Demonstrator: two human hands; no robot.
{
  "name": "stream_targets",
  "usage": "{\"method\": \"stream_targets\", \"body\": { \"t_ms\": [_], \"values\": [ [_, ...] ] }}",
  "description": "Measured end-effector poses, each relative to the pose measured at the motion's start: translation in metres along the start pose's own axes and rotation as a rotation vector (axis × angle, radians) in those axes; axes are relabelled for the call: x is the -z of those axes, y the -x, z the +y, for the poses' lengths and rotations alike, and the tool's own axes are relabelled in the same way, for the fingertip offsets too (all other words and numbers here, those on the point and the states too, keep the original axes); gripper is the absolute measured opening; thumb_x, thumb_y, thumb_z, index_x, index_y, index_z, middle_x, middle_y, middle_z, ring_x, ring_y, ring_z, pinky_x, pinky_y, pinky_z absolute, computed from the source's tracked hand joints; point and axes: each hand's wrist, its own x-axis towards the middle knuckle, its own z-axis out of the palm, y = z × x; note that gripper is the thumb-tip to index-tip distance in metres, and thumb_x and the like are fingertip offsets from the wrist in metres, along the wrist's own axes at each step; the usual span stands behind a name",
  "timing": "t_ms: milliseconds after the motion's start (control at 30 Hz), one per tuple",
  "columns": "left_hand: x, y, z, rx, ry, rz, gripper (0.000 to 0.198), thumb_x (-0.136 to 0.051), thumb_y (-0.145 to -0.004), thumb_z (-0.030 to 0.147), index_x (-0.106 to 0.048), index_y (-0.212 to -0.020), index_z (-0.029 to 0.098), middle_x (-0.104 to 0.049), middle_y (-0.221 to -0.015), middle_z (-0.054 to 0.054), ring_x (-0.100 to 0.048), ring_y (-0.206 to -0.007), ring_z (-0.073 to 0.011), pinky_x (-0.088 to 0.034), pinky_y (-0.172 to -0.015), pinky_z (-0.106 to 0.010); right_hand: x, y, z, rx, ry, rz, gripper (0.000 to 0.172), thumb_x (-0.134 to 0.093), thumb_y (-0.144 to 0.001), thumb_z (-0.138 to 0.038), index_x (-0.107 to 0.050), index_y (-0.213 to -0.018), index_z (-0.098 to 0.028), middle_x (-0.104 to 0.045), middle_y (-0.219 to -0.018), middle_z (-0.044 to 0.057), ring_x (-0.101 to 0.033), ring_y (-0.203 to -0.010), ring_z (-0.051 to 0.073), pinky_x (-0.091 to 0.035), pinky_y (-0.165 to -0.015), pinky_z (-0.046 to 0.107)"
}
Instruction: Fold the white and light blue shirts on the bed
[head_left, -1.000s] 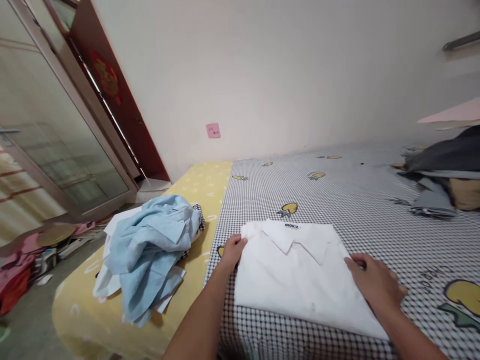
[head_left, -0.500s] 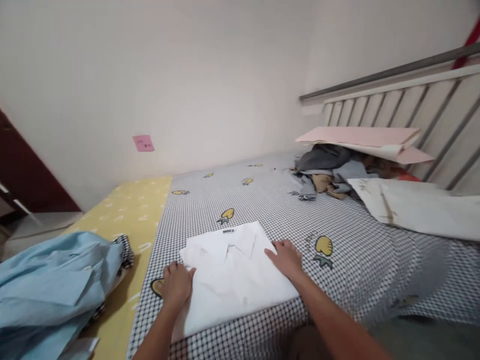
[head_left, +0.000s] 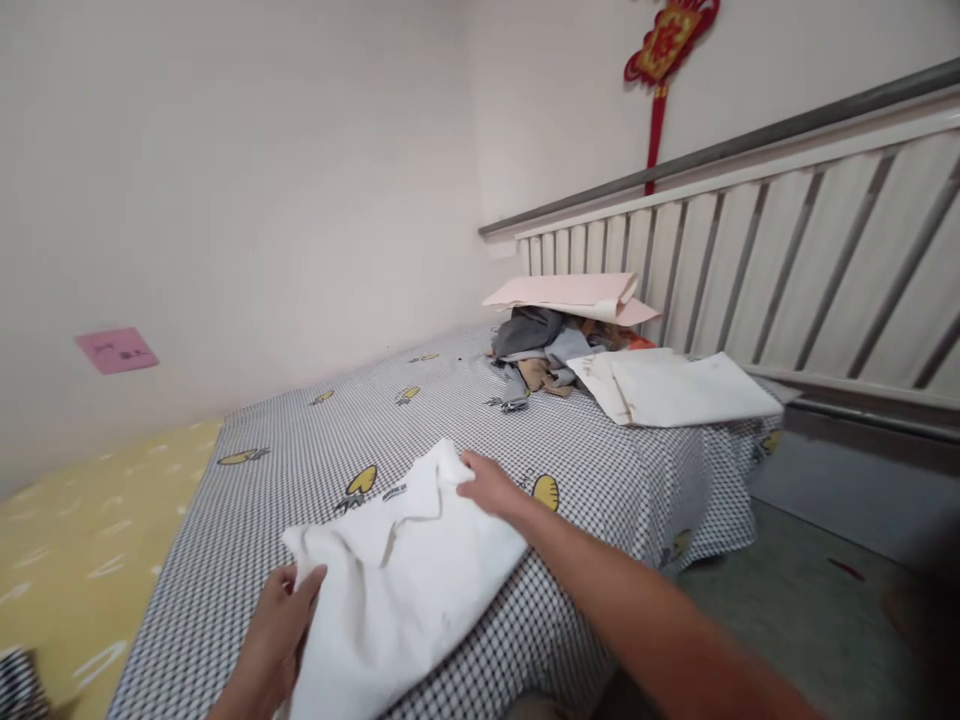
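Note:
A folded white shirt (head_left: 397, 580) with a collar label is lifted slightly off the checked bed sheet (head_left: 300, 460). My left hand (head_left: 281, 625) grips its near left edge, fingers curled under the cloth. My right hand (head_left: 487, 487) holds the far right corner by the collar, fingers pinched on the fabric. Both forearms reach in from the bottom of the view.
A heap of grey and tan clothes (head_left: 536, 355) lies at the far end under pink sheets of card (head_left: 570, 293), next to a large white sheet (head_left: 675, 388). A slatted headboard (head_left: 750, 250) stands at right, a yellow sheet (head_left: 67, 540) at left, grey floor (head_left: 817, 590) lower right.
The view has swung right, so the blue clothes pile has left the frame. Both hands now grip the white shirt and raise it from the bed, where before they lay flat on it.

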Motion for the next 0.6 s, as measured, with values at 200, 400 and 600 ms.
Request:
{"method": "stream_targets", "body": {
  "t_ms": [200,400,600],
  "values": [
    [-0.133,0.013,0.044,0.053,0.16,-0.084,0.013,-0.063,-0.084,0.02,-0.054,-0.094,0.021,-0.066,-0.07,-0.002,-0.063,-0.059,-0.0157,-0.056,-0.062,-0.032,0.127,-0.057,0.024,-0.046,0.209,0.15,0.026,-0.07,-0.073,-0.014,-0.066,-0.097,-0.021,-0.071,-0.097,0.002,-0.063,-0.09,0.022,-0.045,-0.082,0.032],
    [-0.171,0.009,0.023,0.006,-0.062,-0.025,0.057,-0.06,-0.087,0.043,-0.045,-0.132,0.014,-0.059,-0.123,-0.021,-0.066,-0.098,-0.0269,-0.058,-0.082,-0.046,0.172,-0.049,0.085,-0.179,0.415,0.525,0.053,-0.061,-0.086,-0.022,-0.05,-0.138,-0.028,-0.043,-0.154,0.009,-0.036,-0.138,0.031,-0.013,-0.114,0.06],
    [-0.038,0.006,-0.071,-0.552,-0.841,0.093,0.042,-0.031,-0.093,0.036,-0.062,-0.116,0.019,-0.056,-0.134,-0.016,-0.052,-0.124,-0.0362,-0.035,-0.107,-0.064,0.125,0.031,0.15,-0.364,0.372,0.621,0.033,-0.045,-0.086,-0.018,-0.068,-0.11,-0.021,-0.065,-0.128,0.012,-0.056,-0.12,0.03,-0.035,-0.104,0.056]
  ]
}}
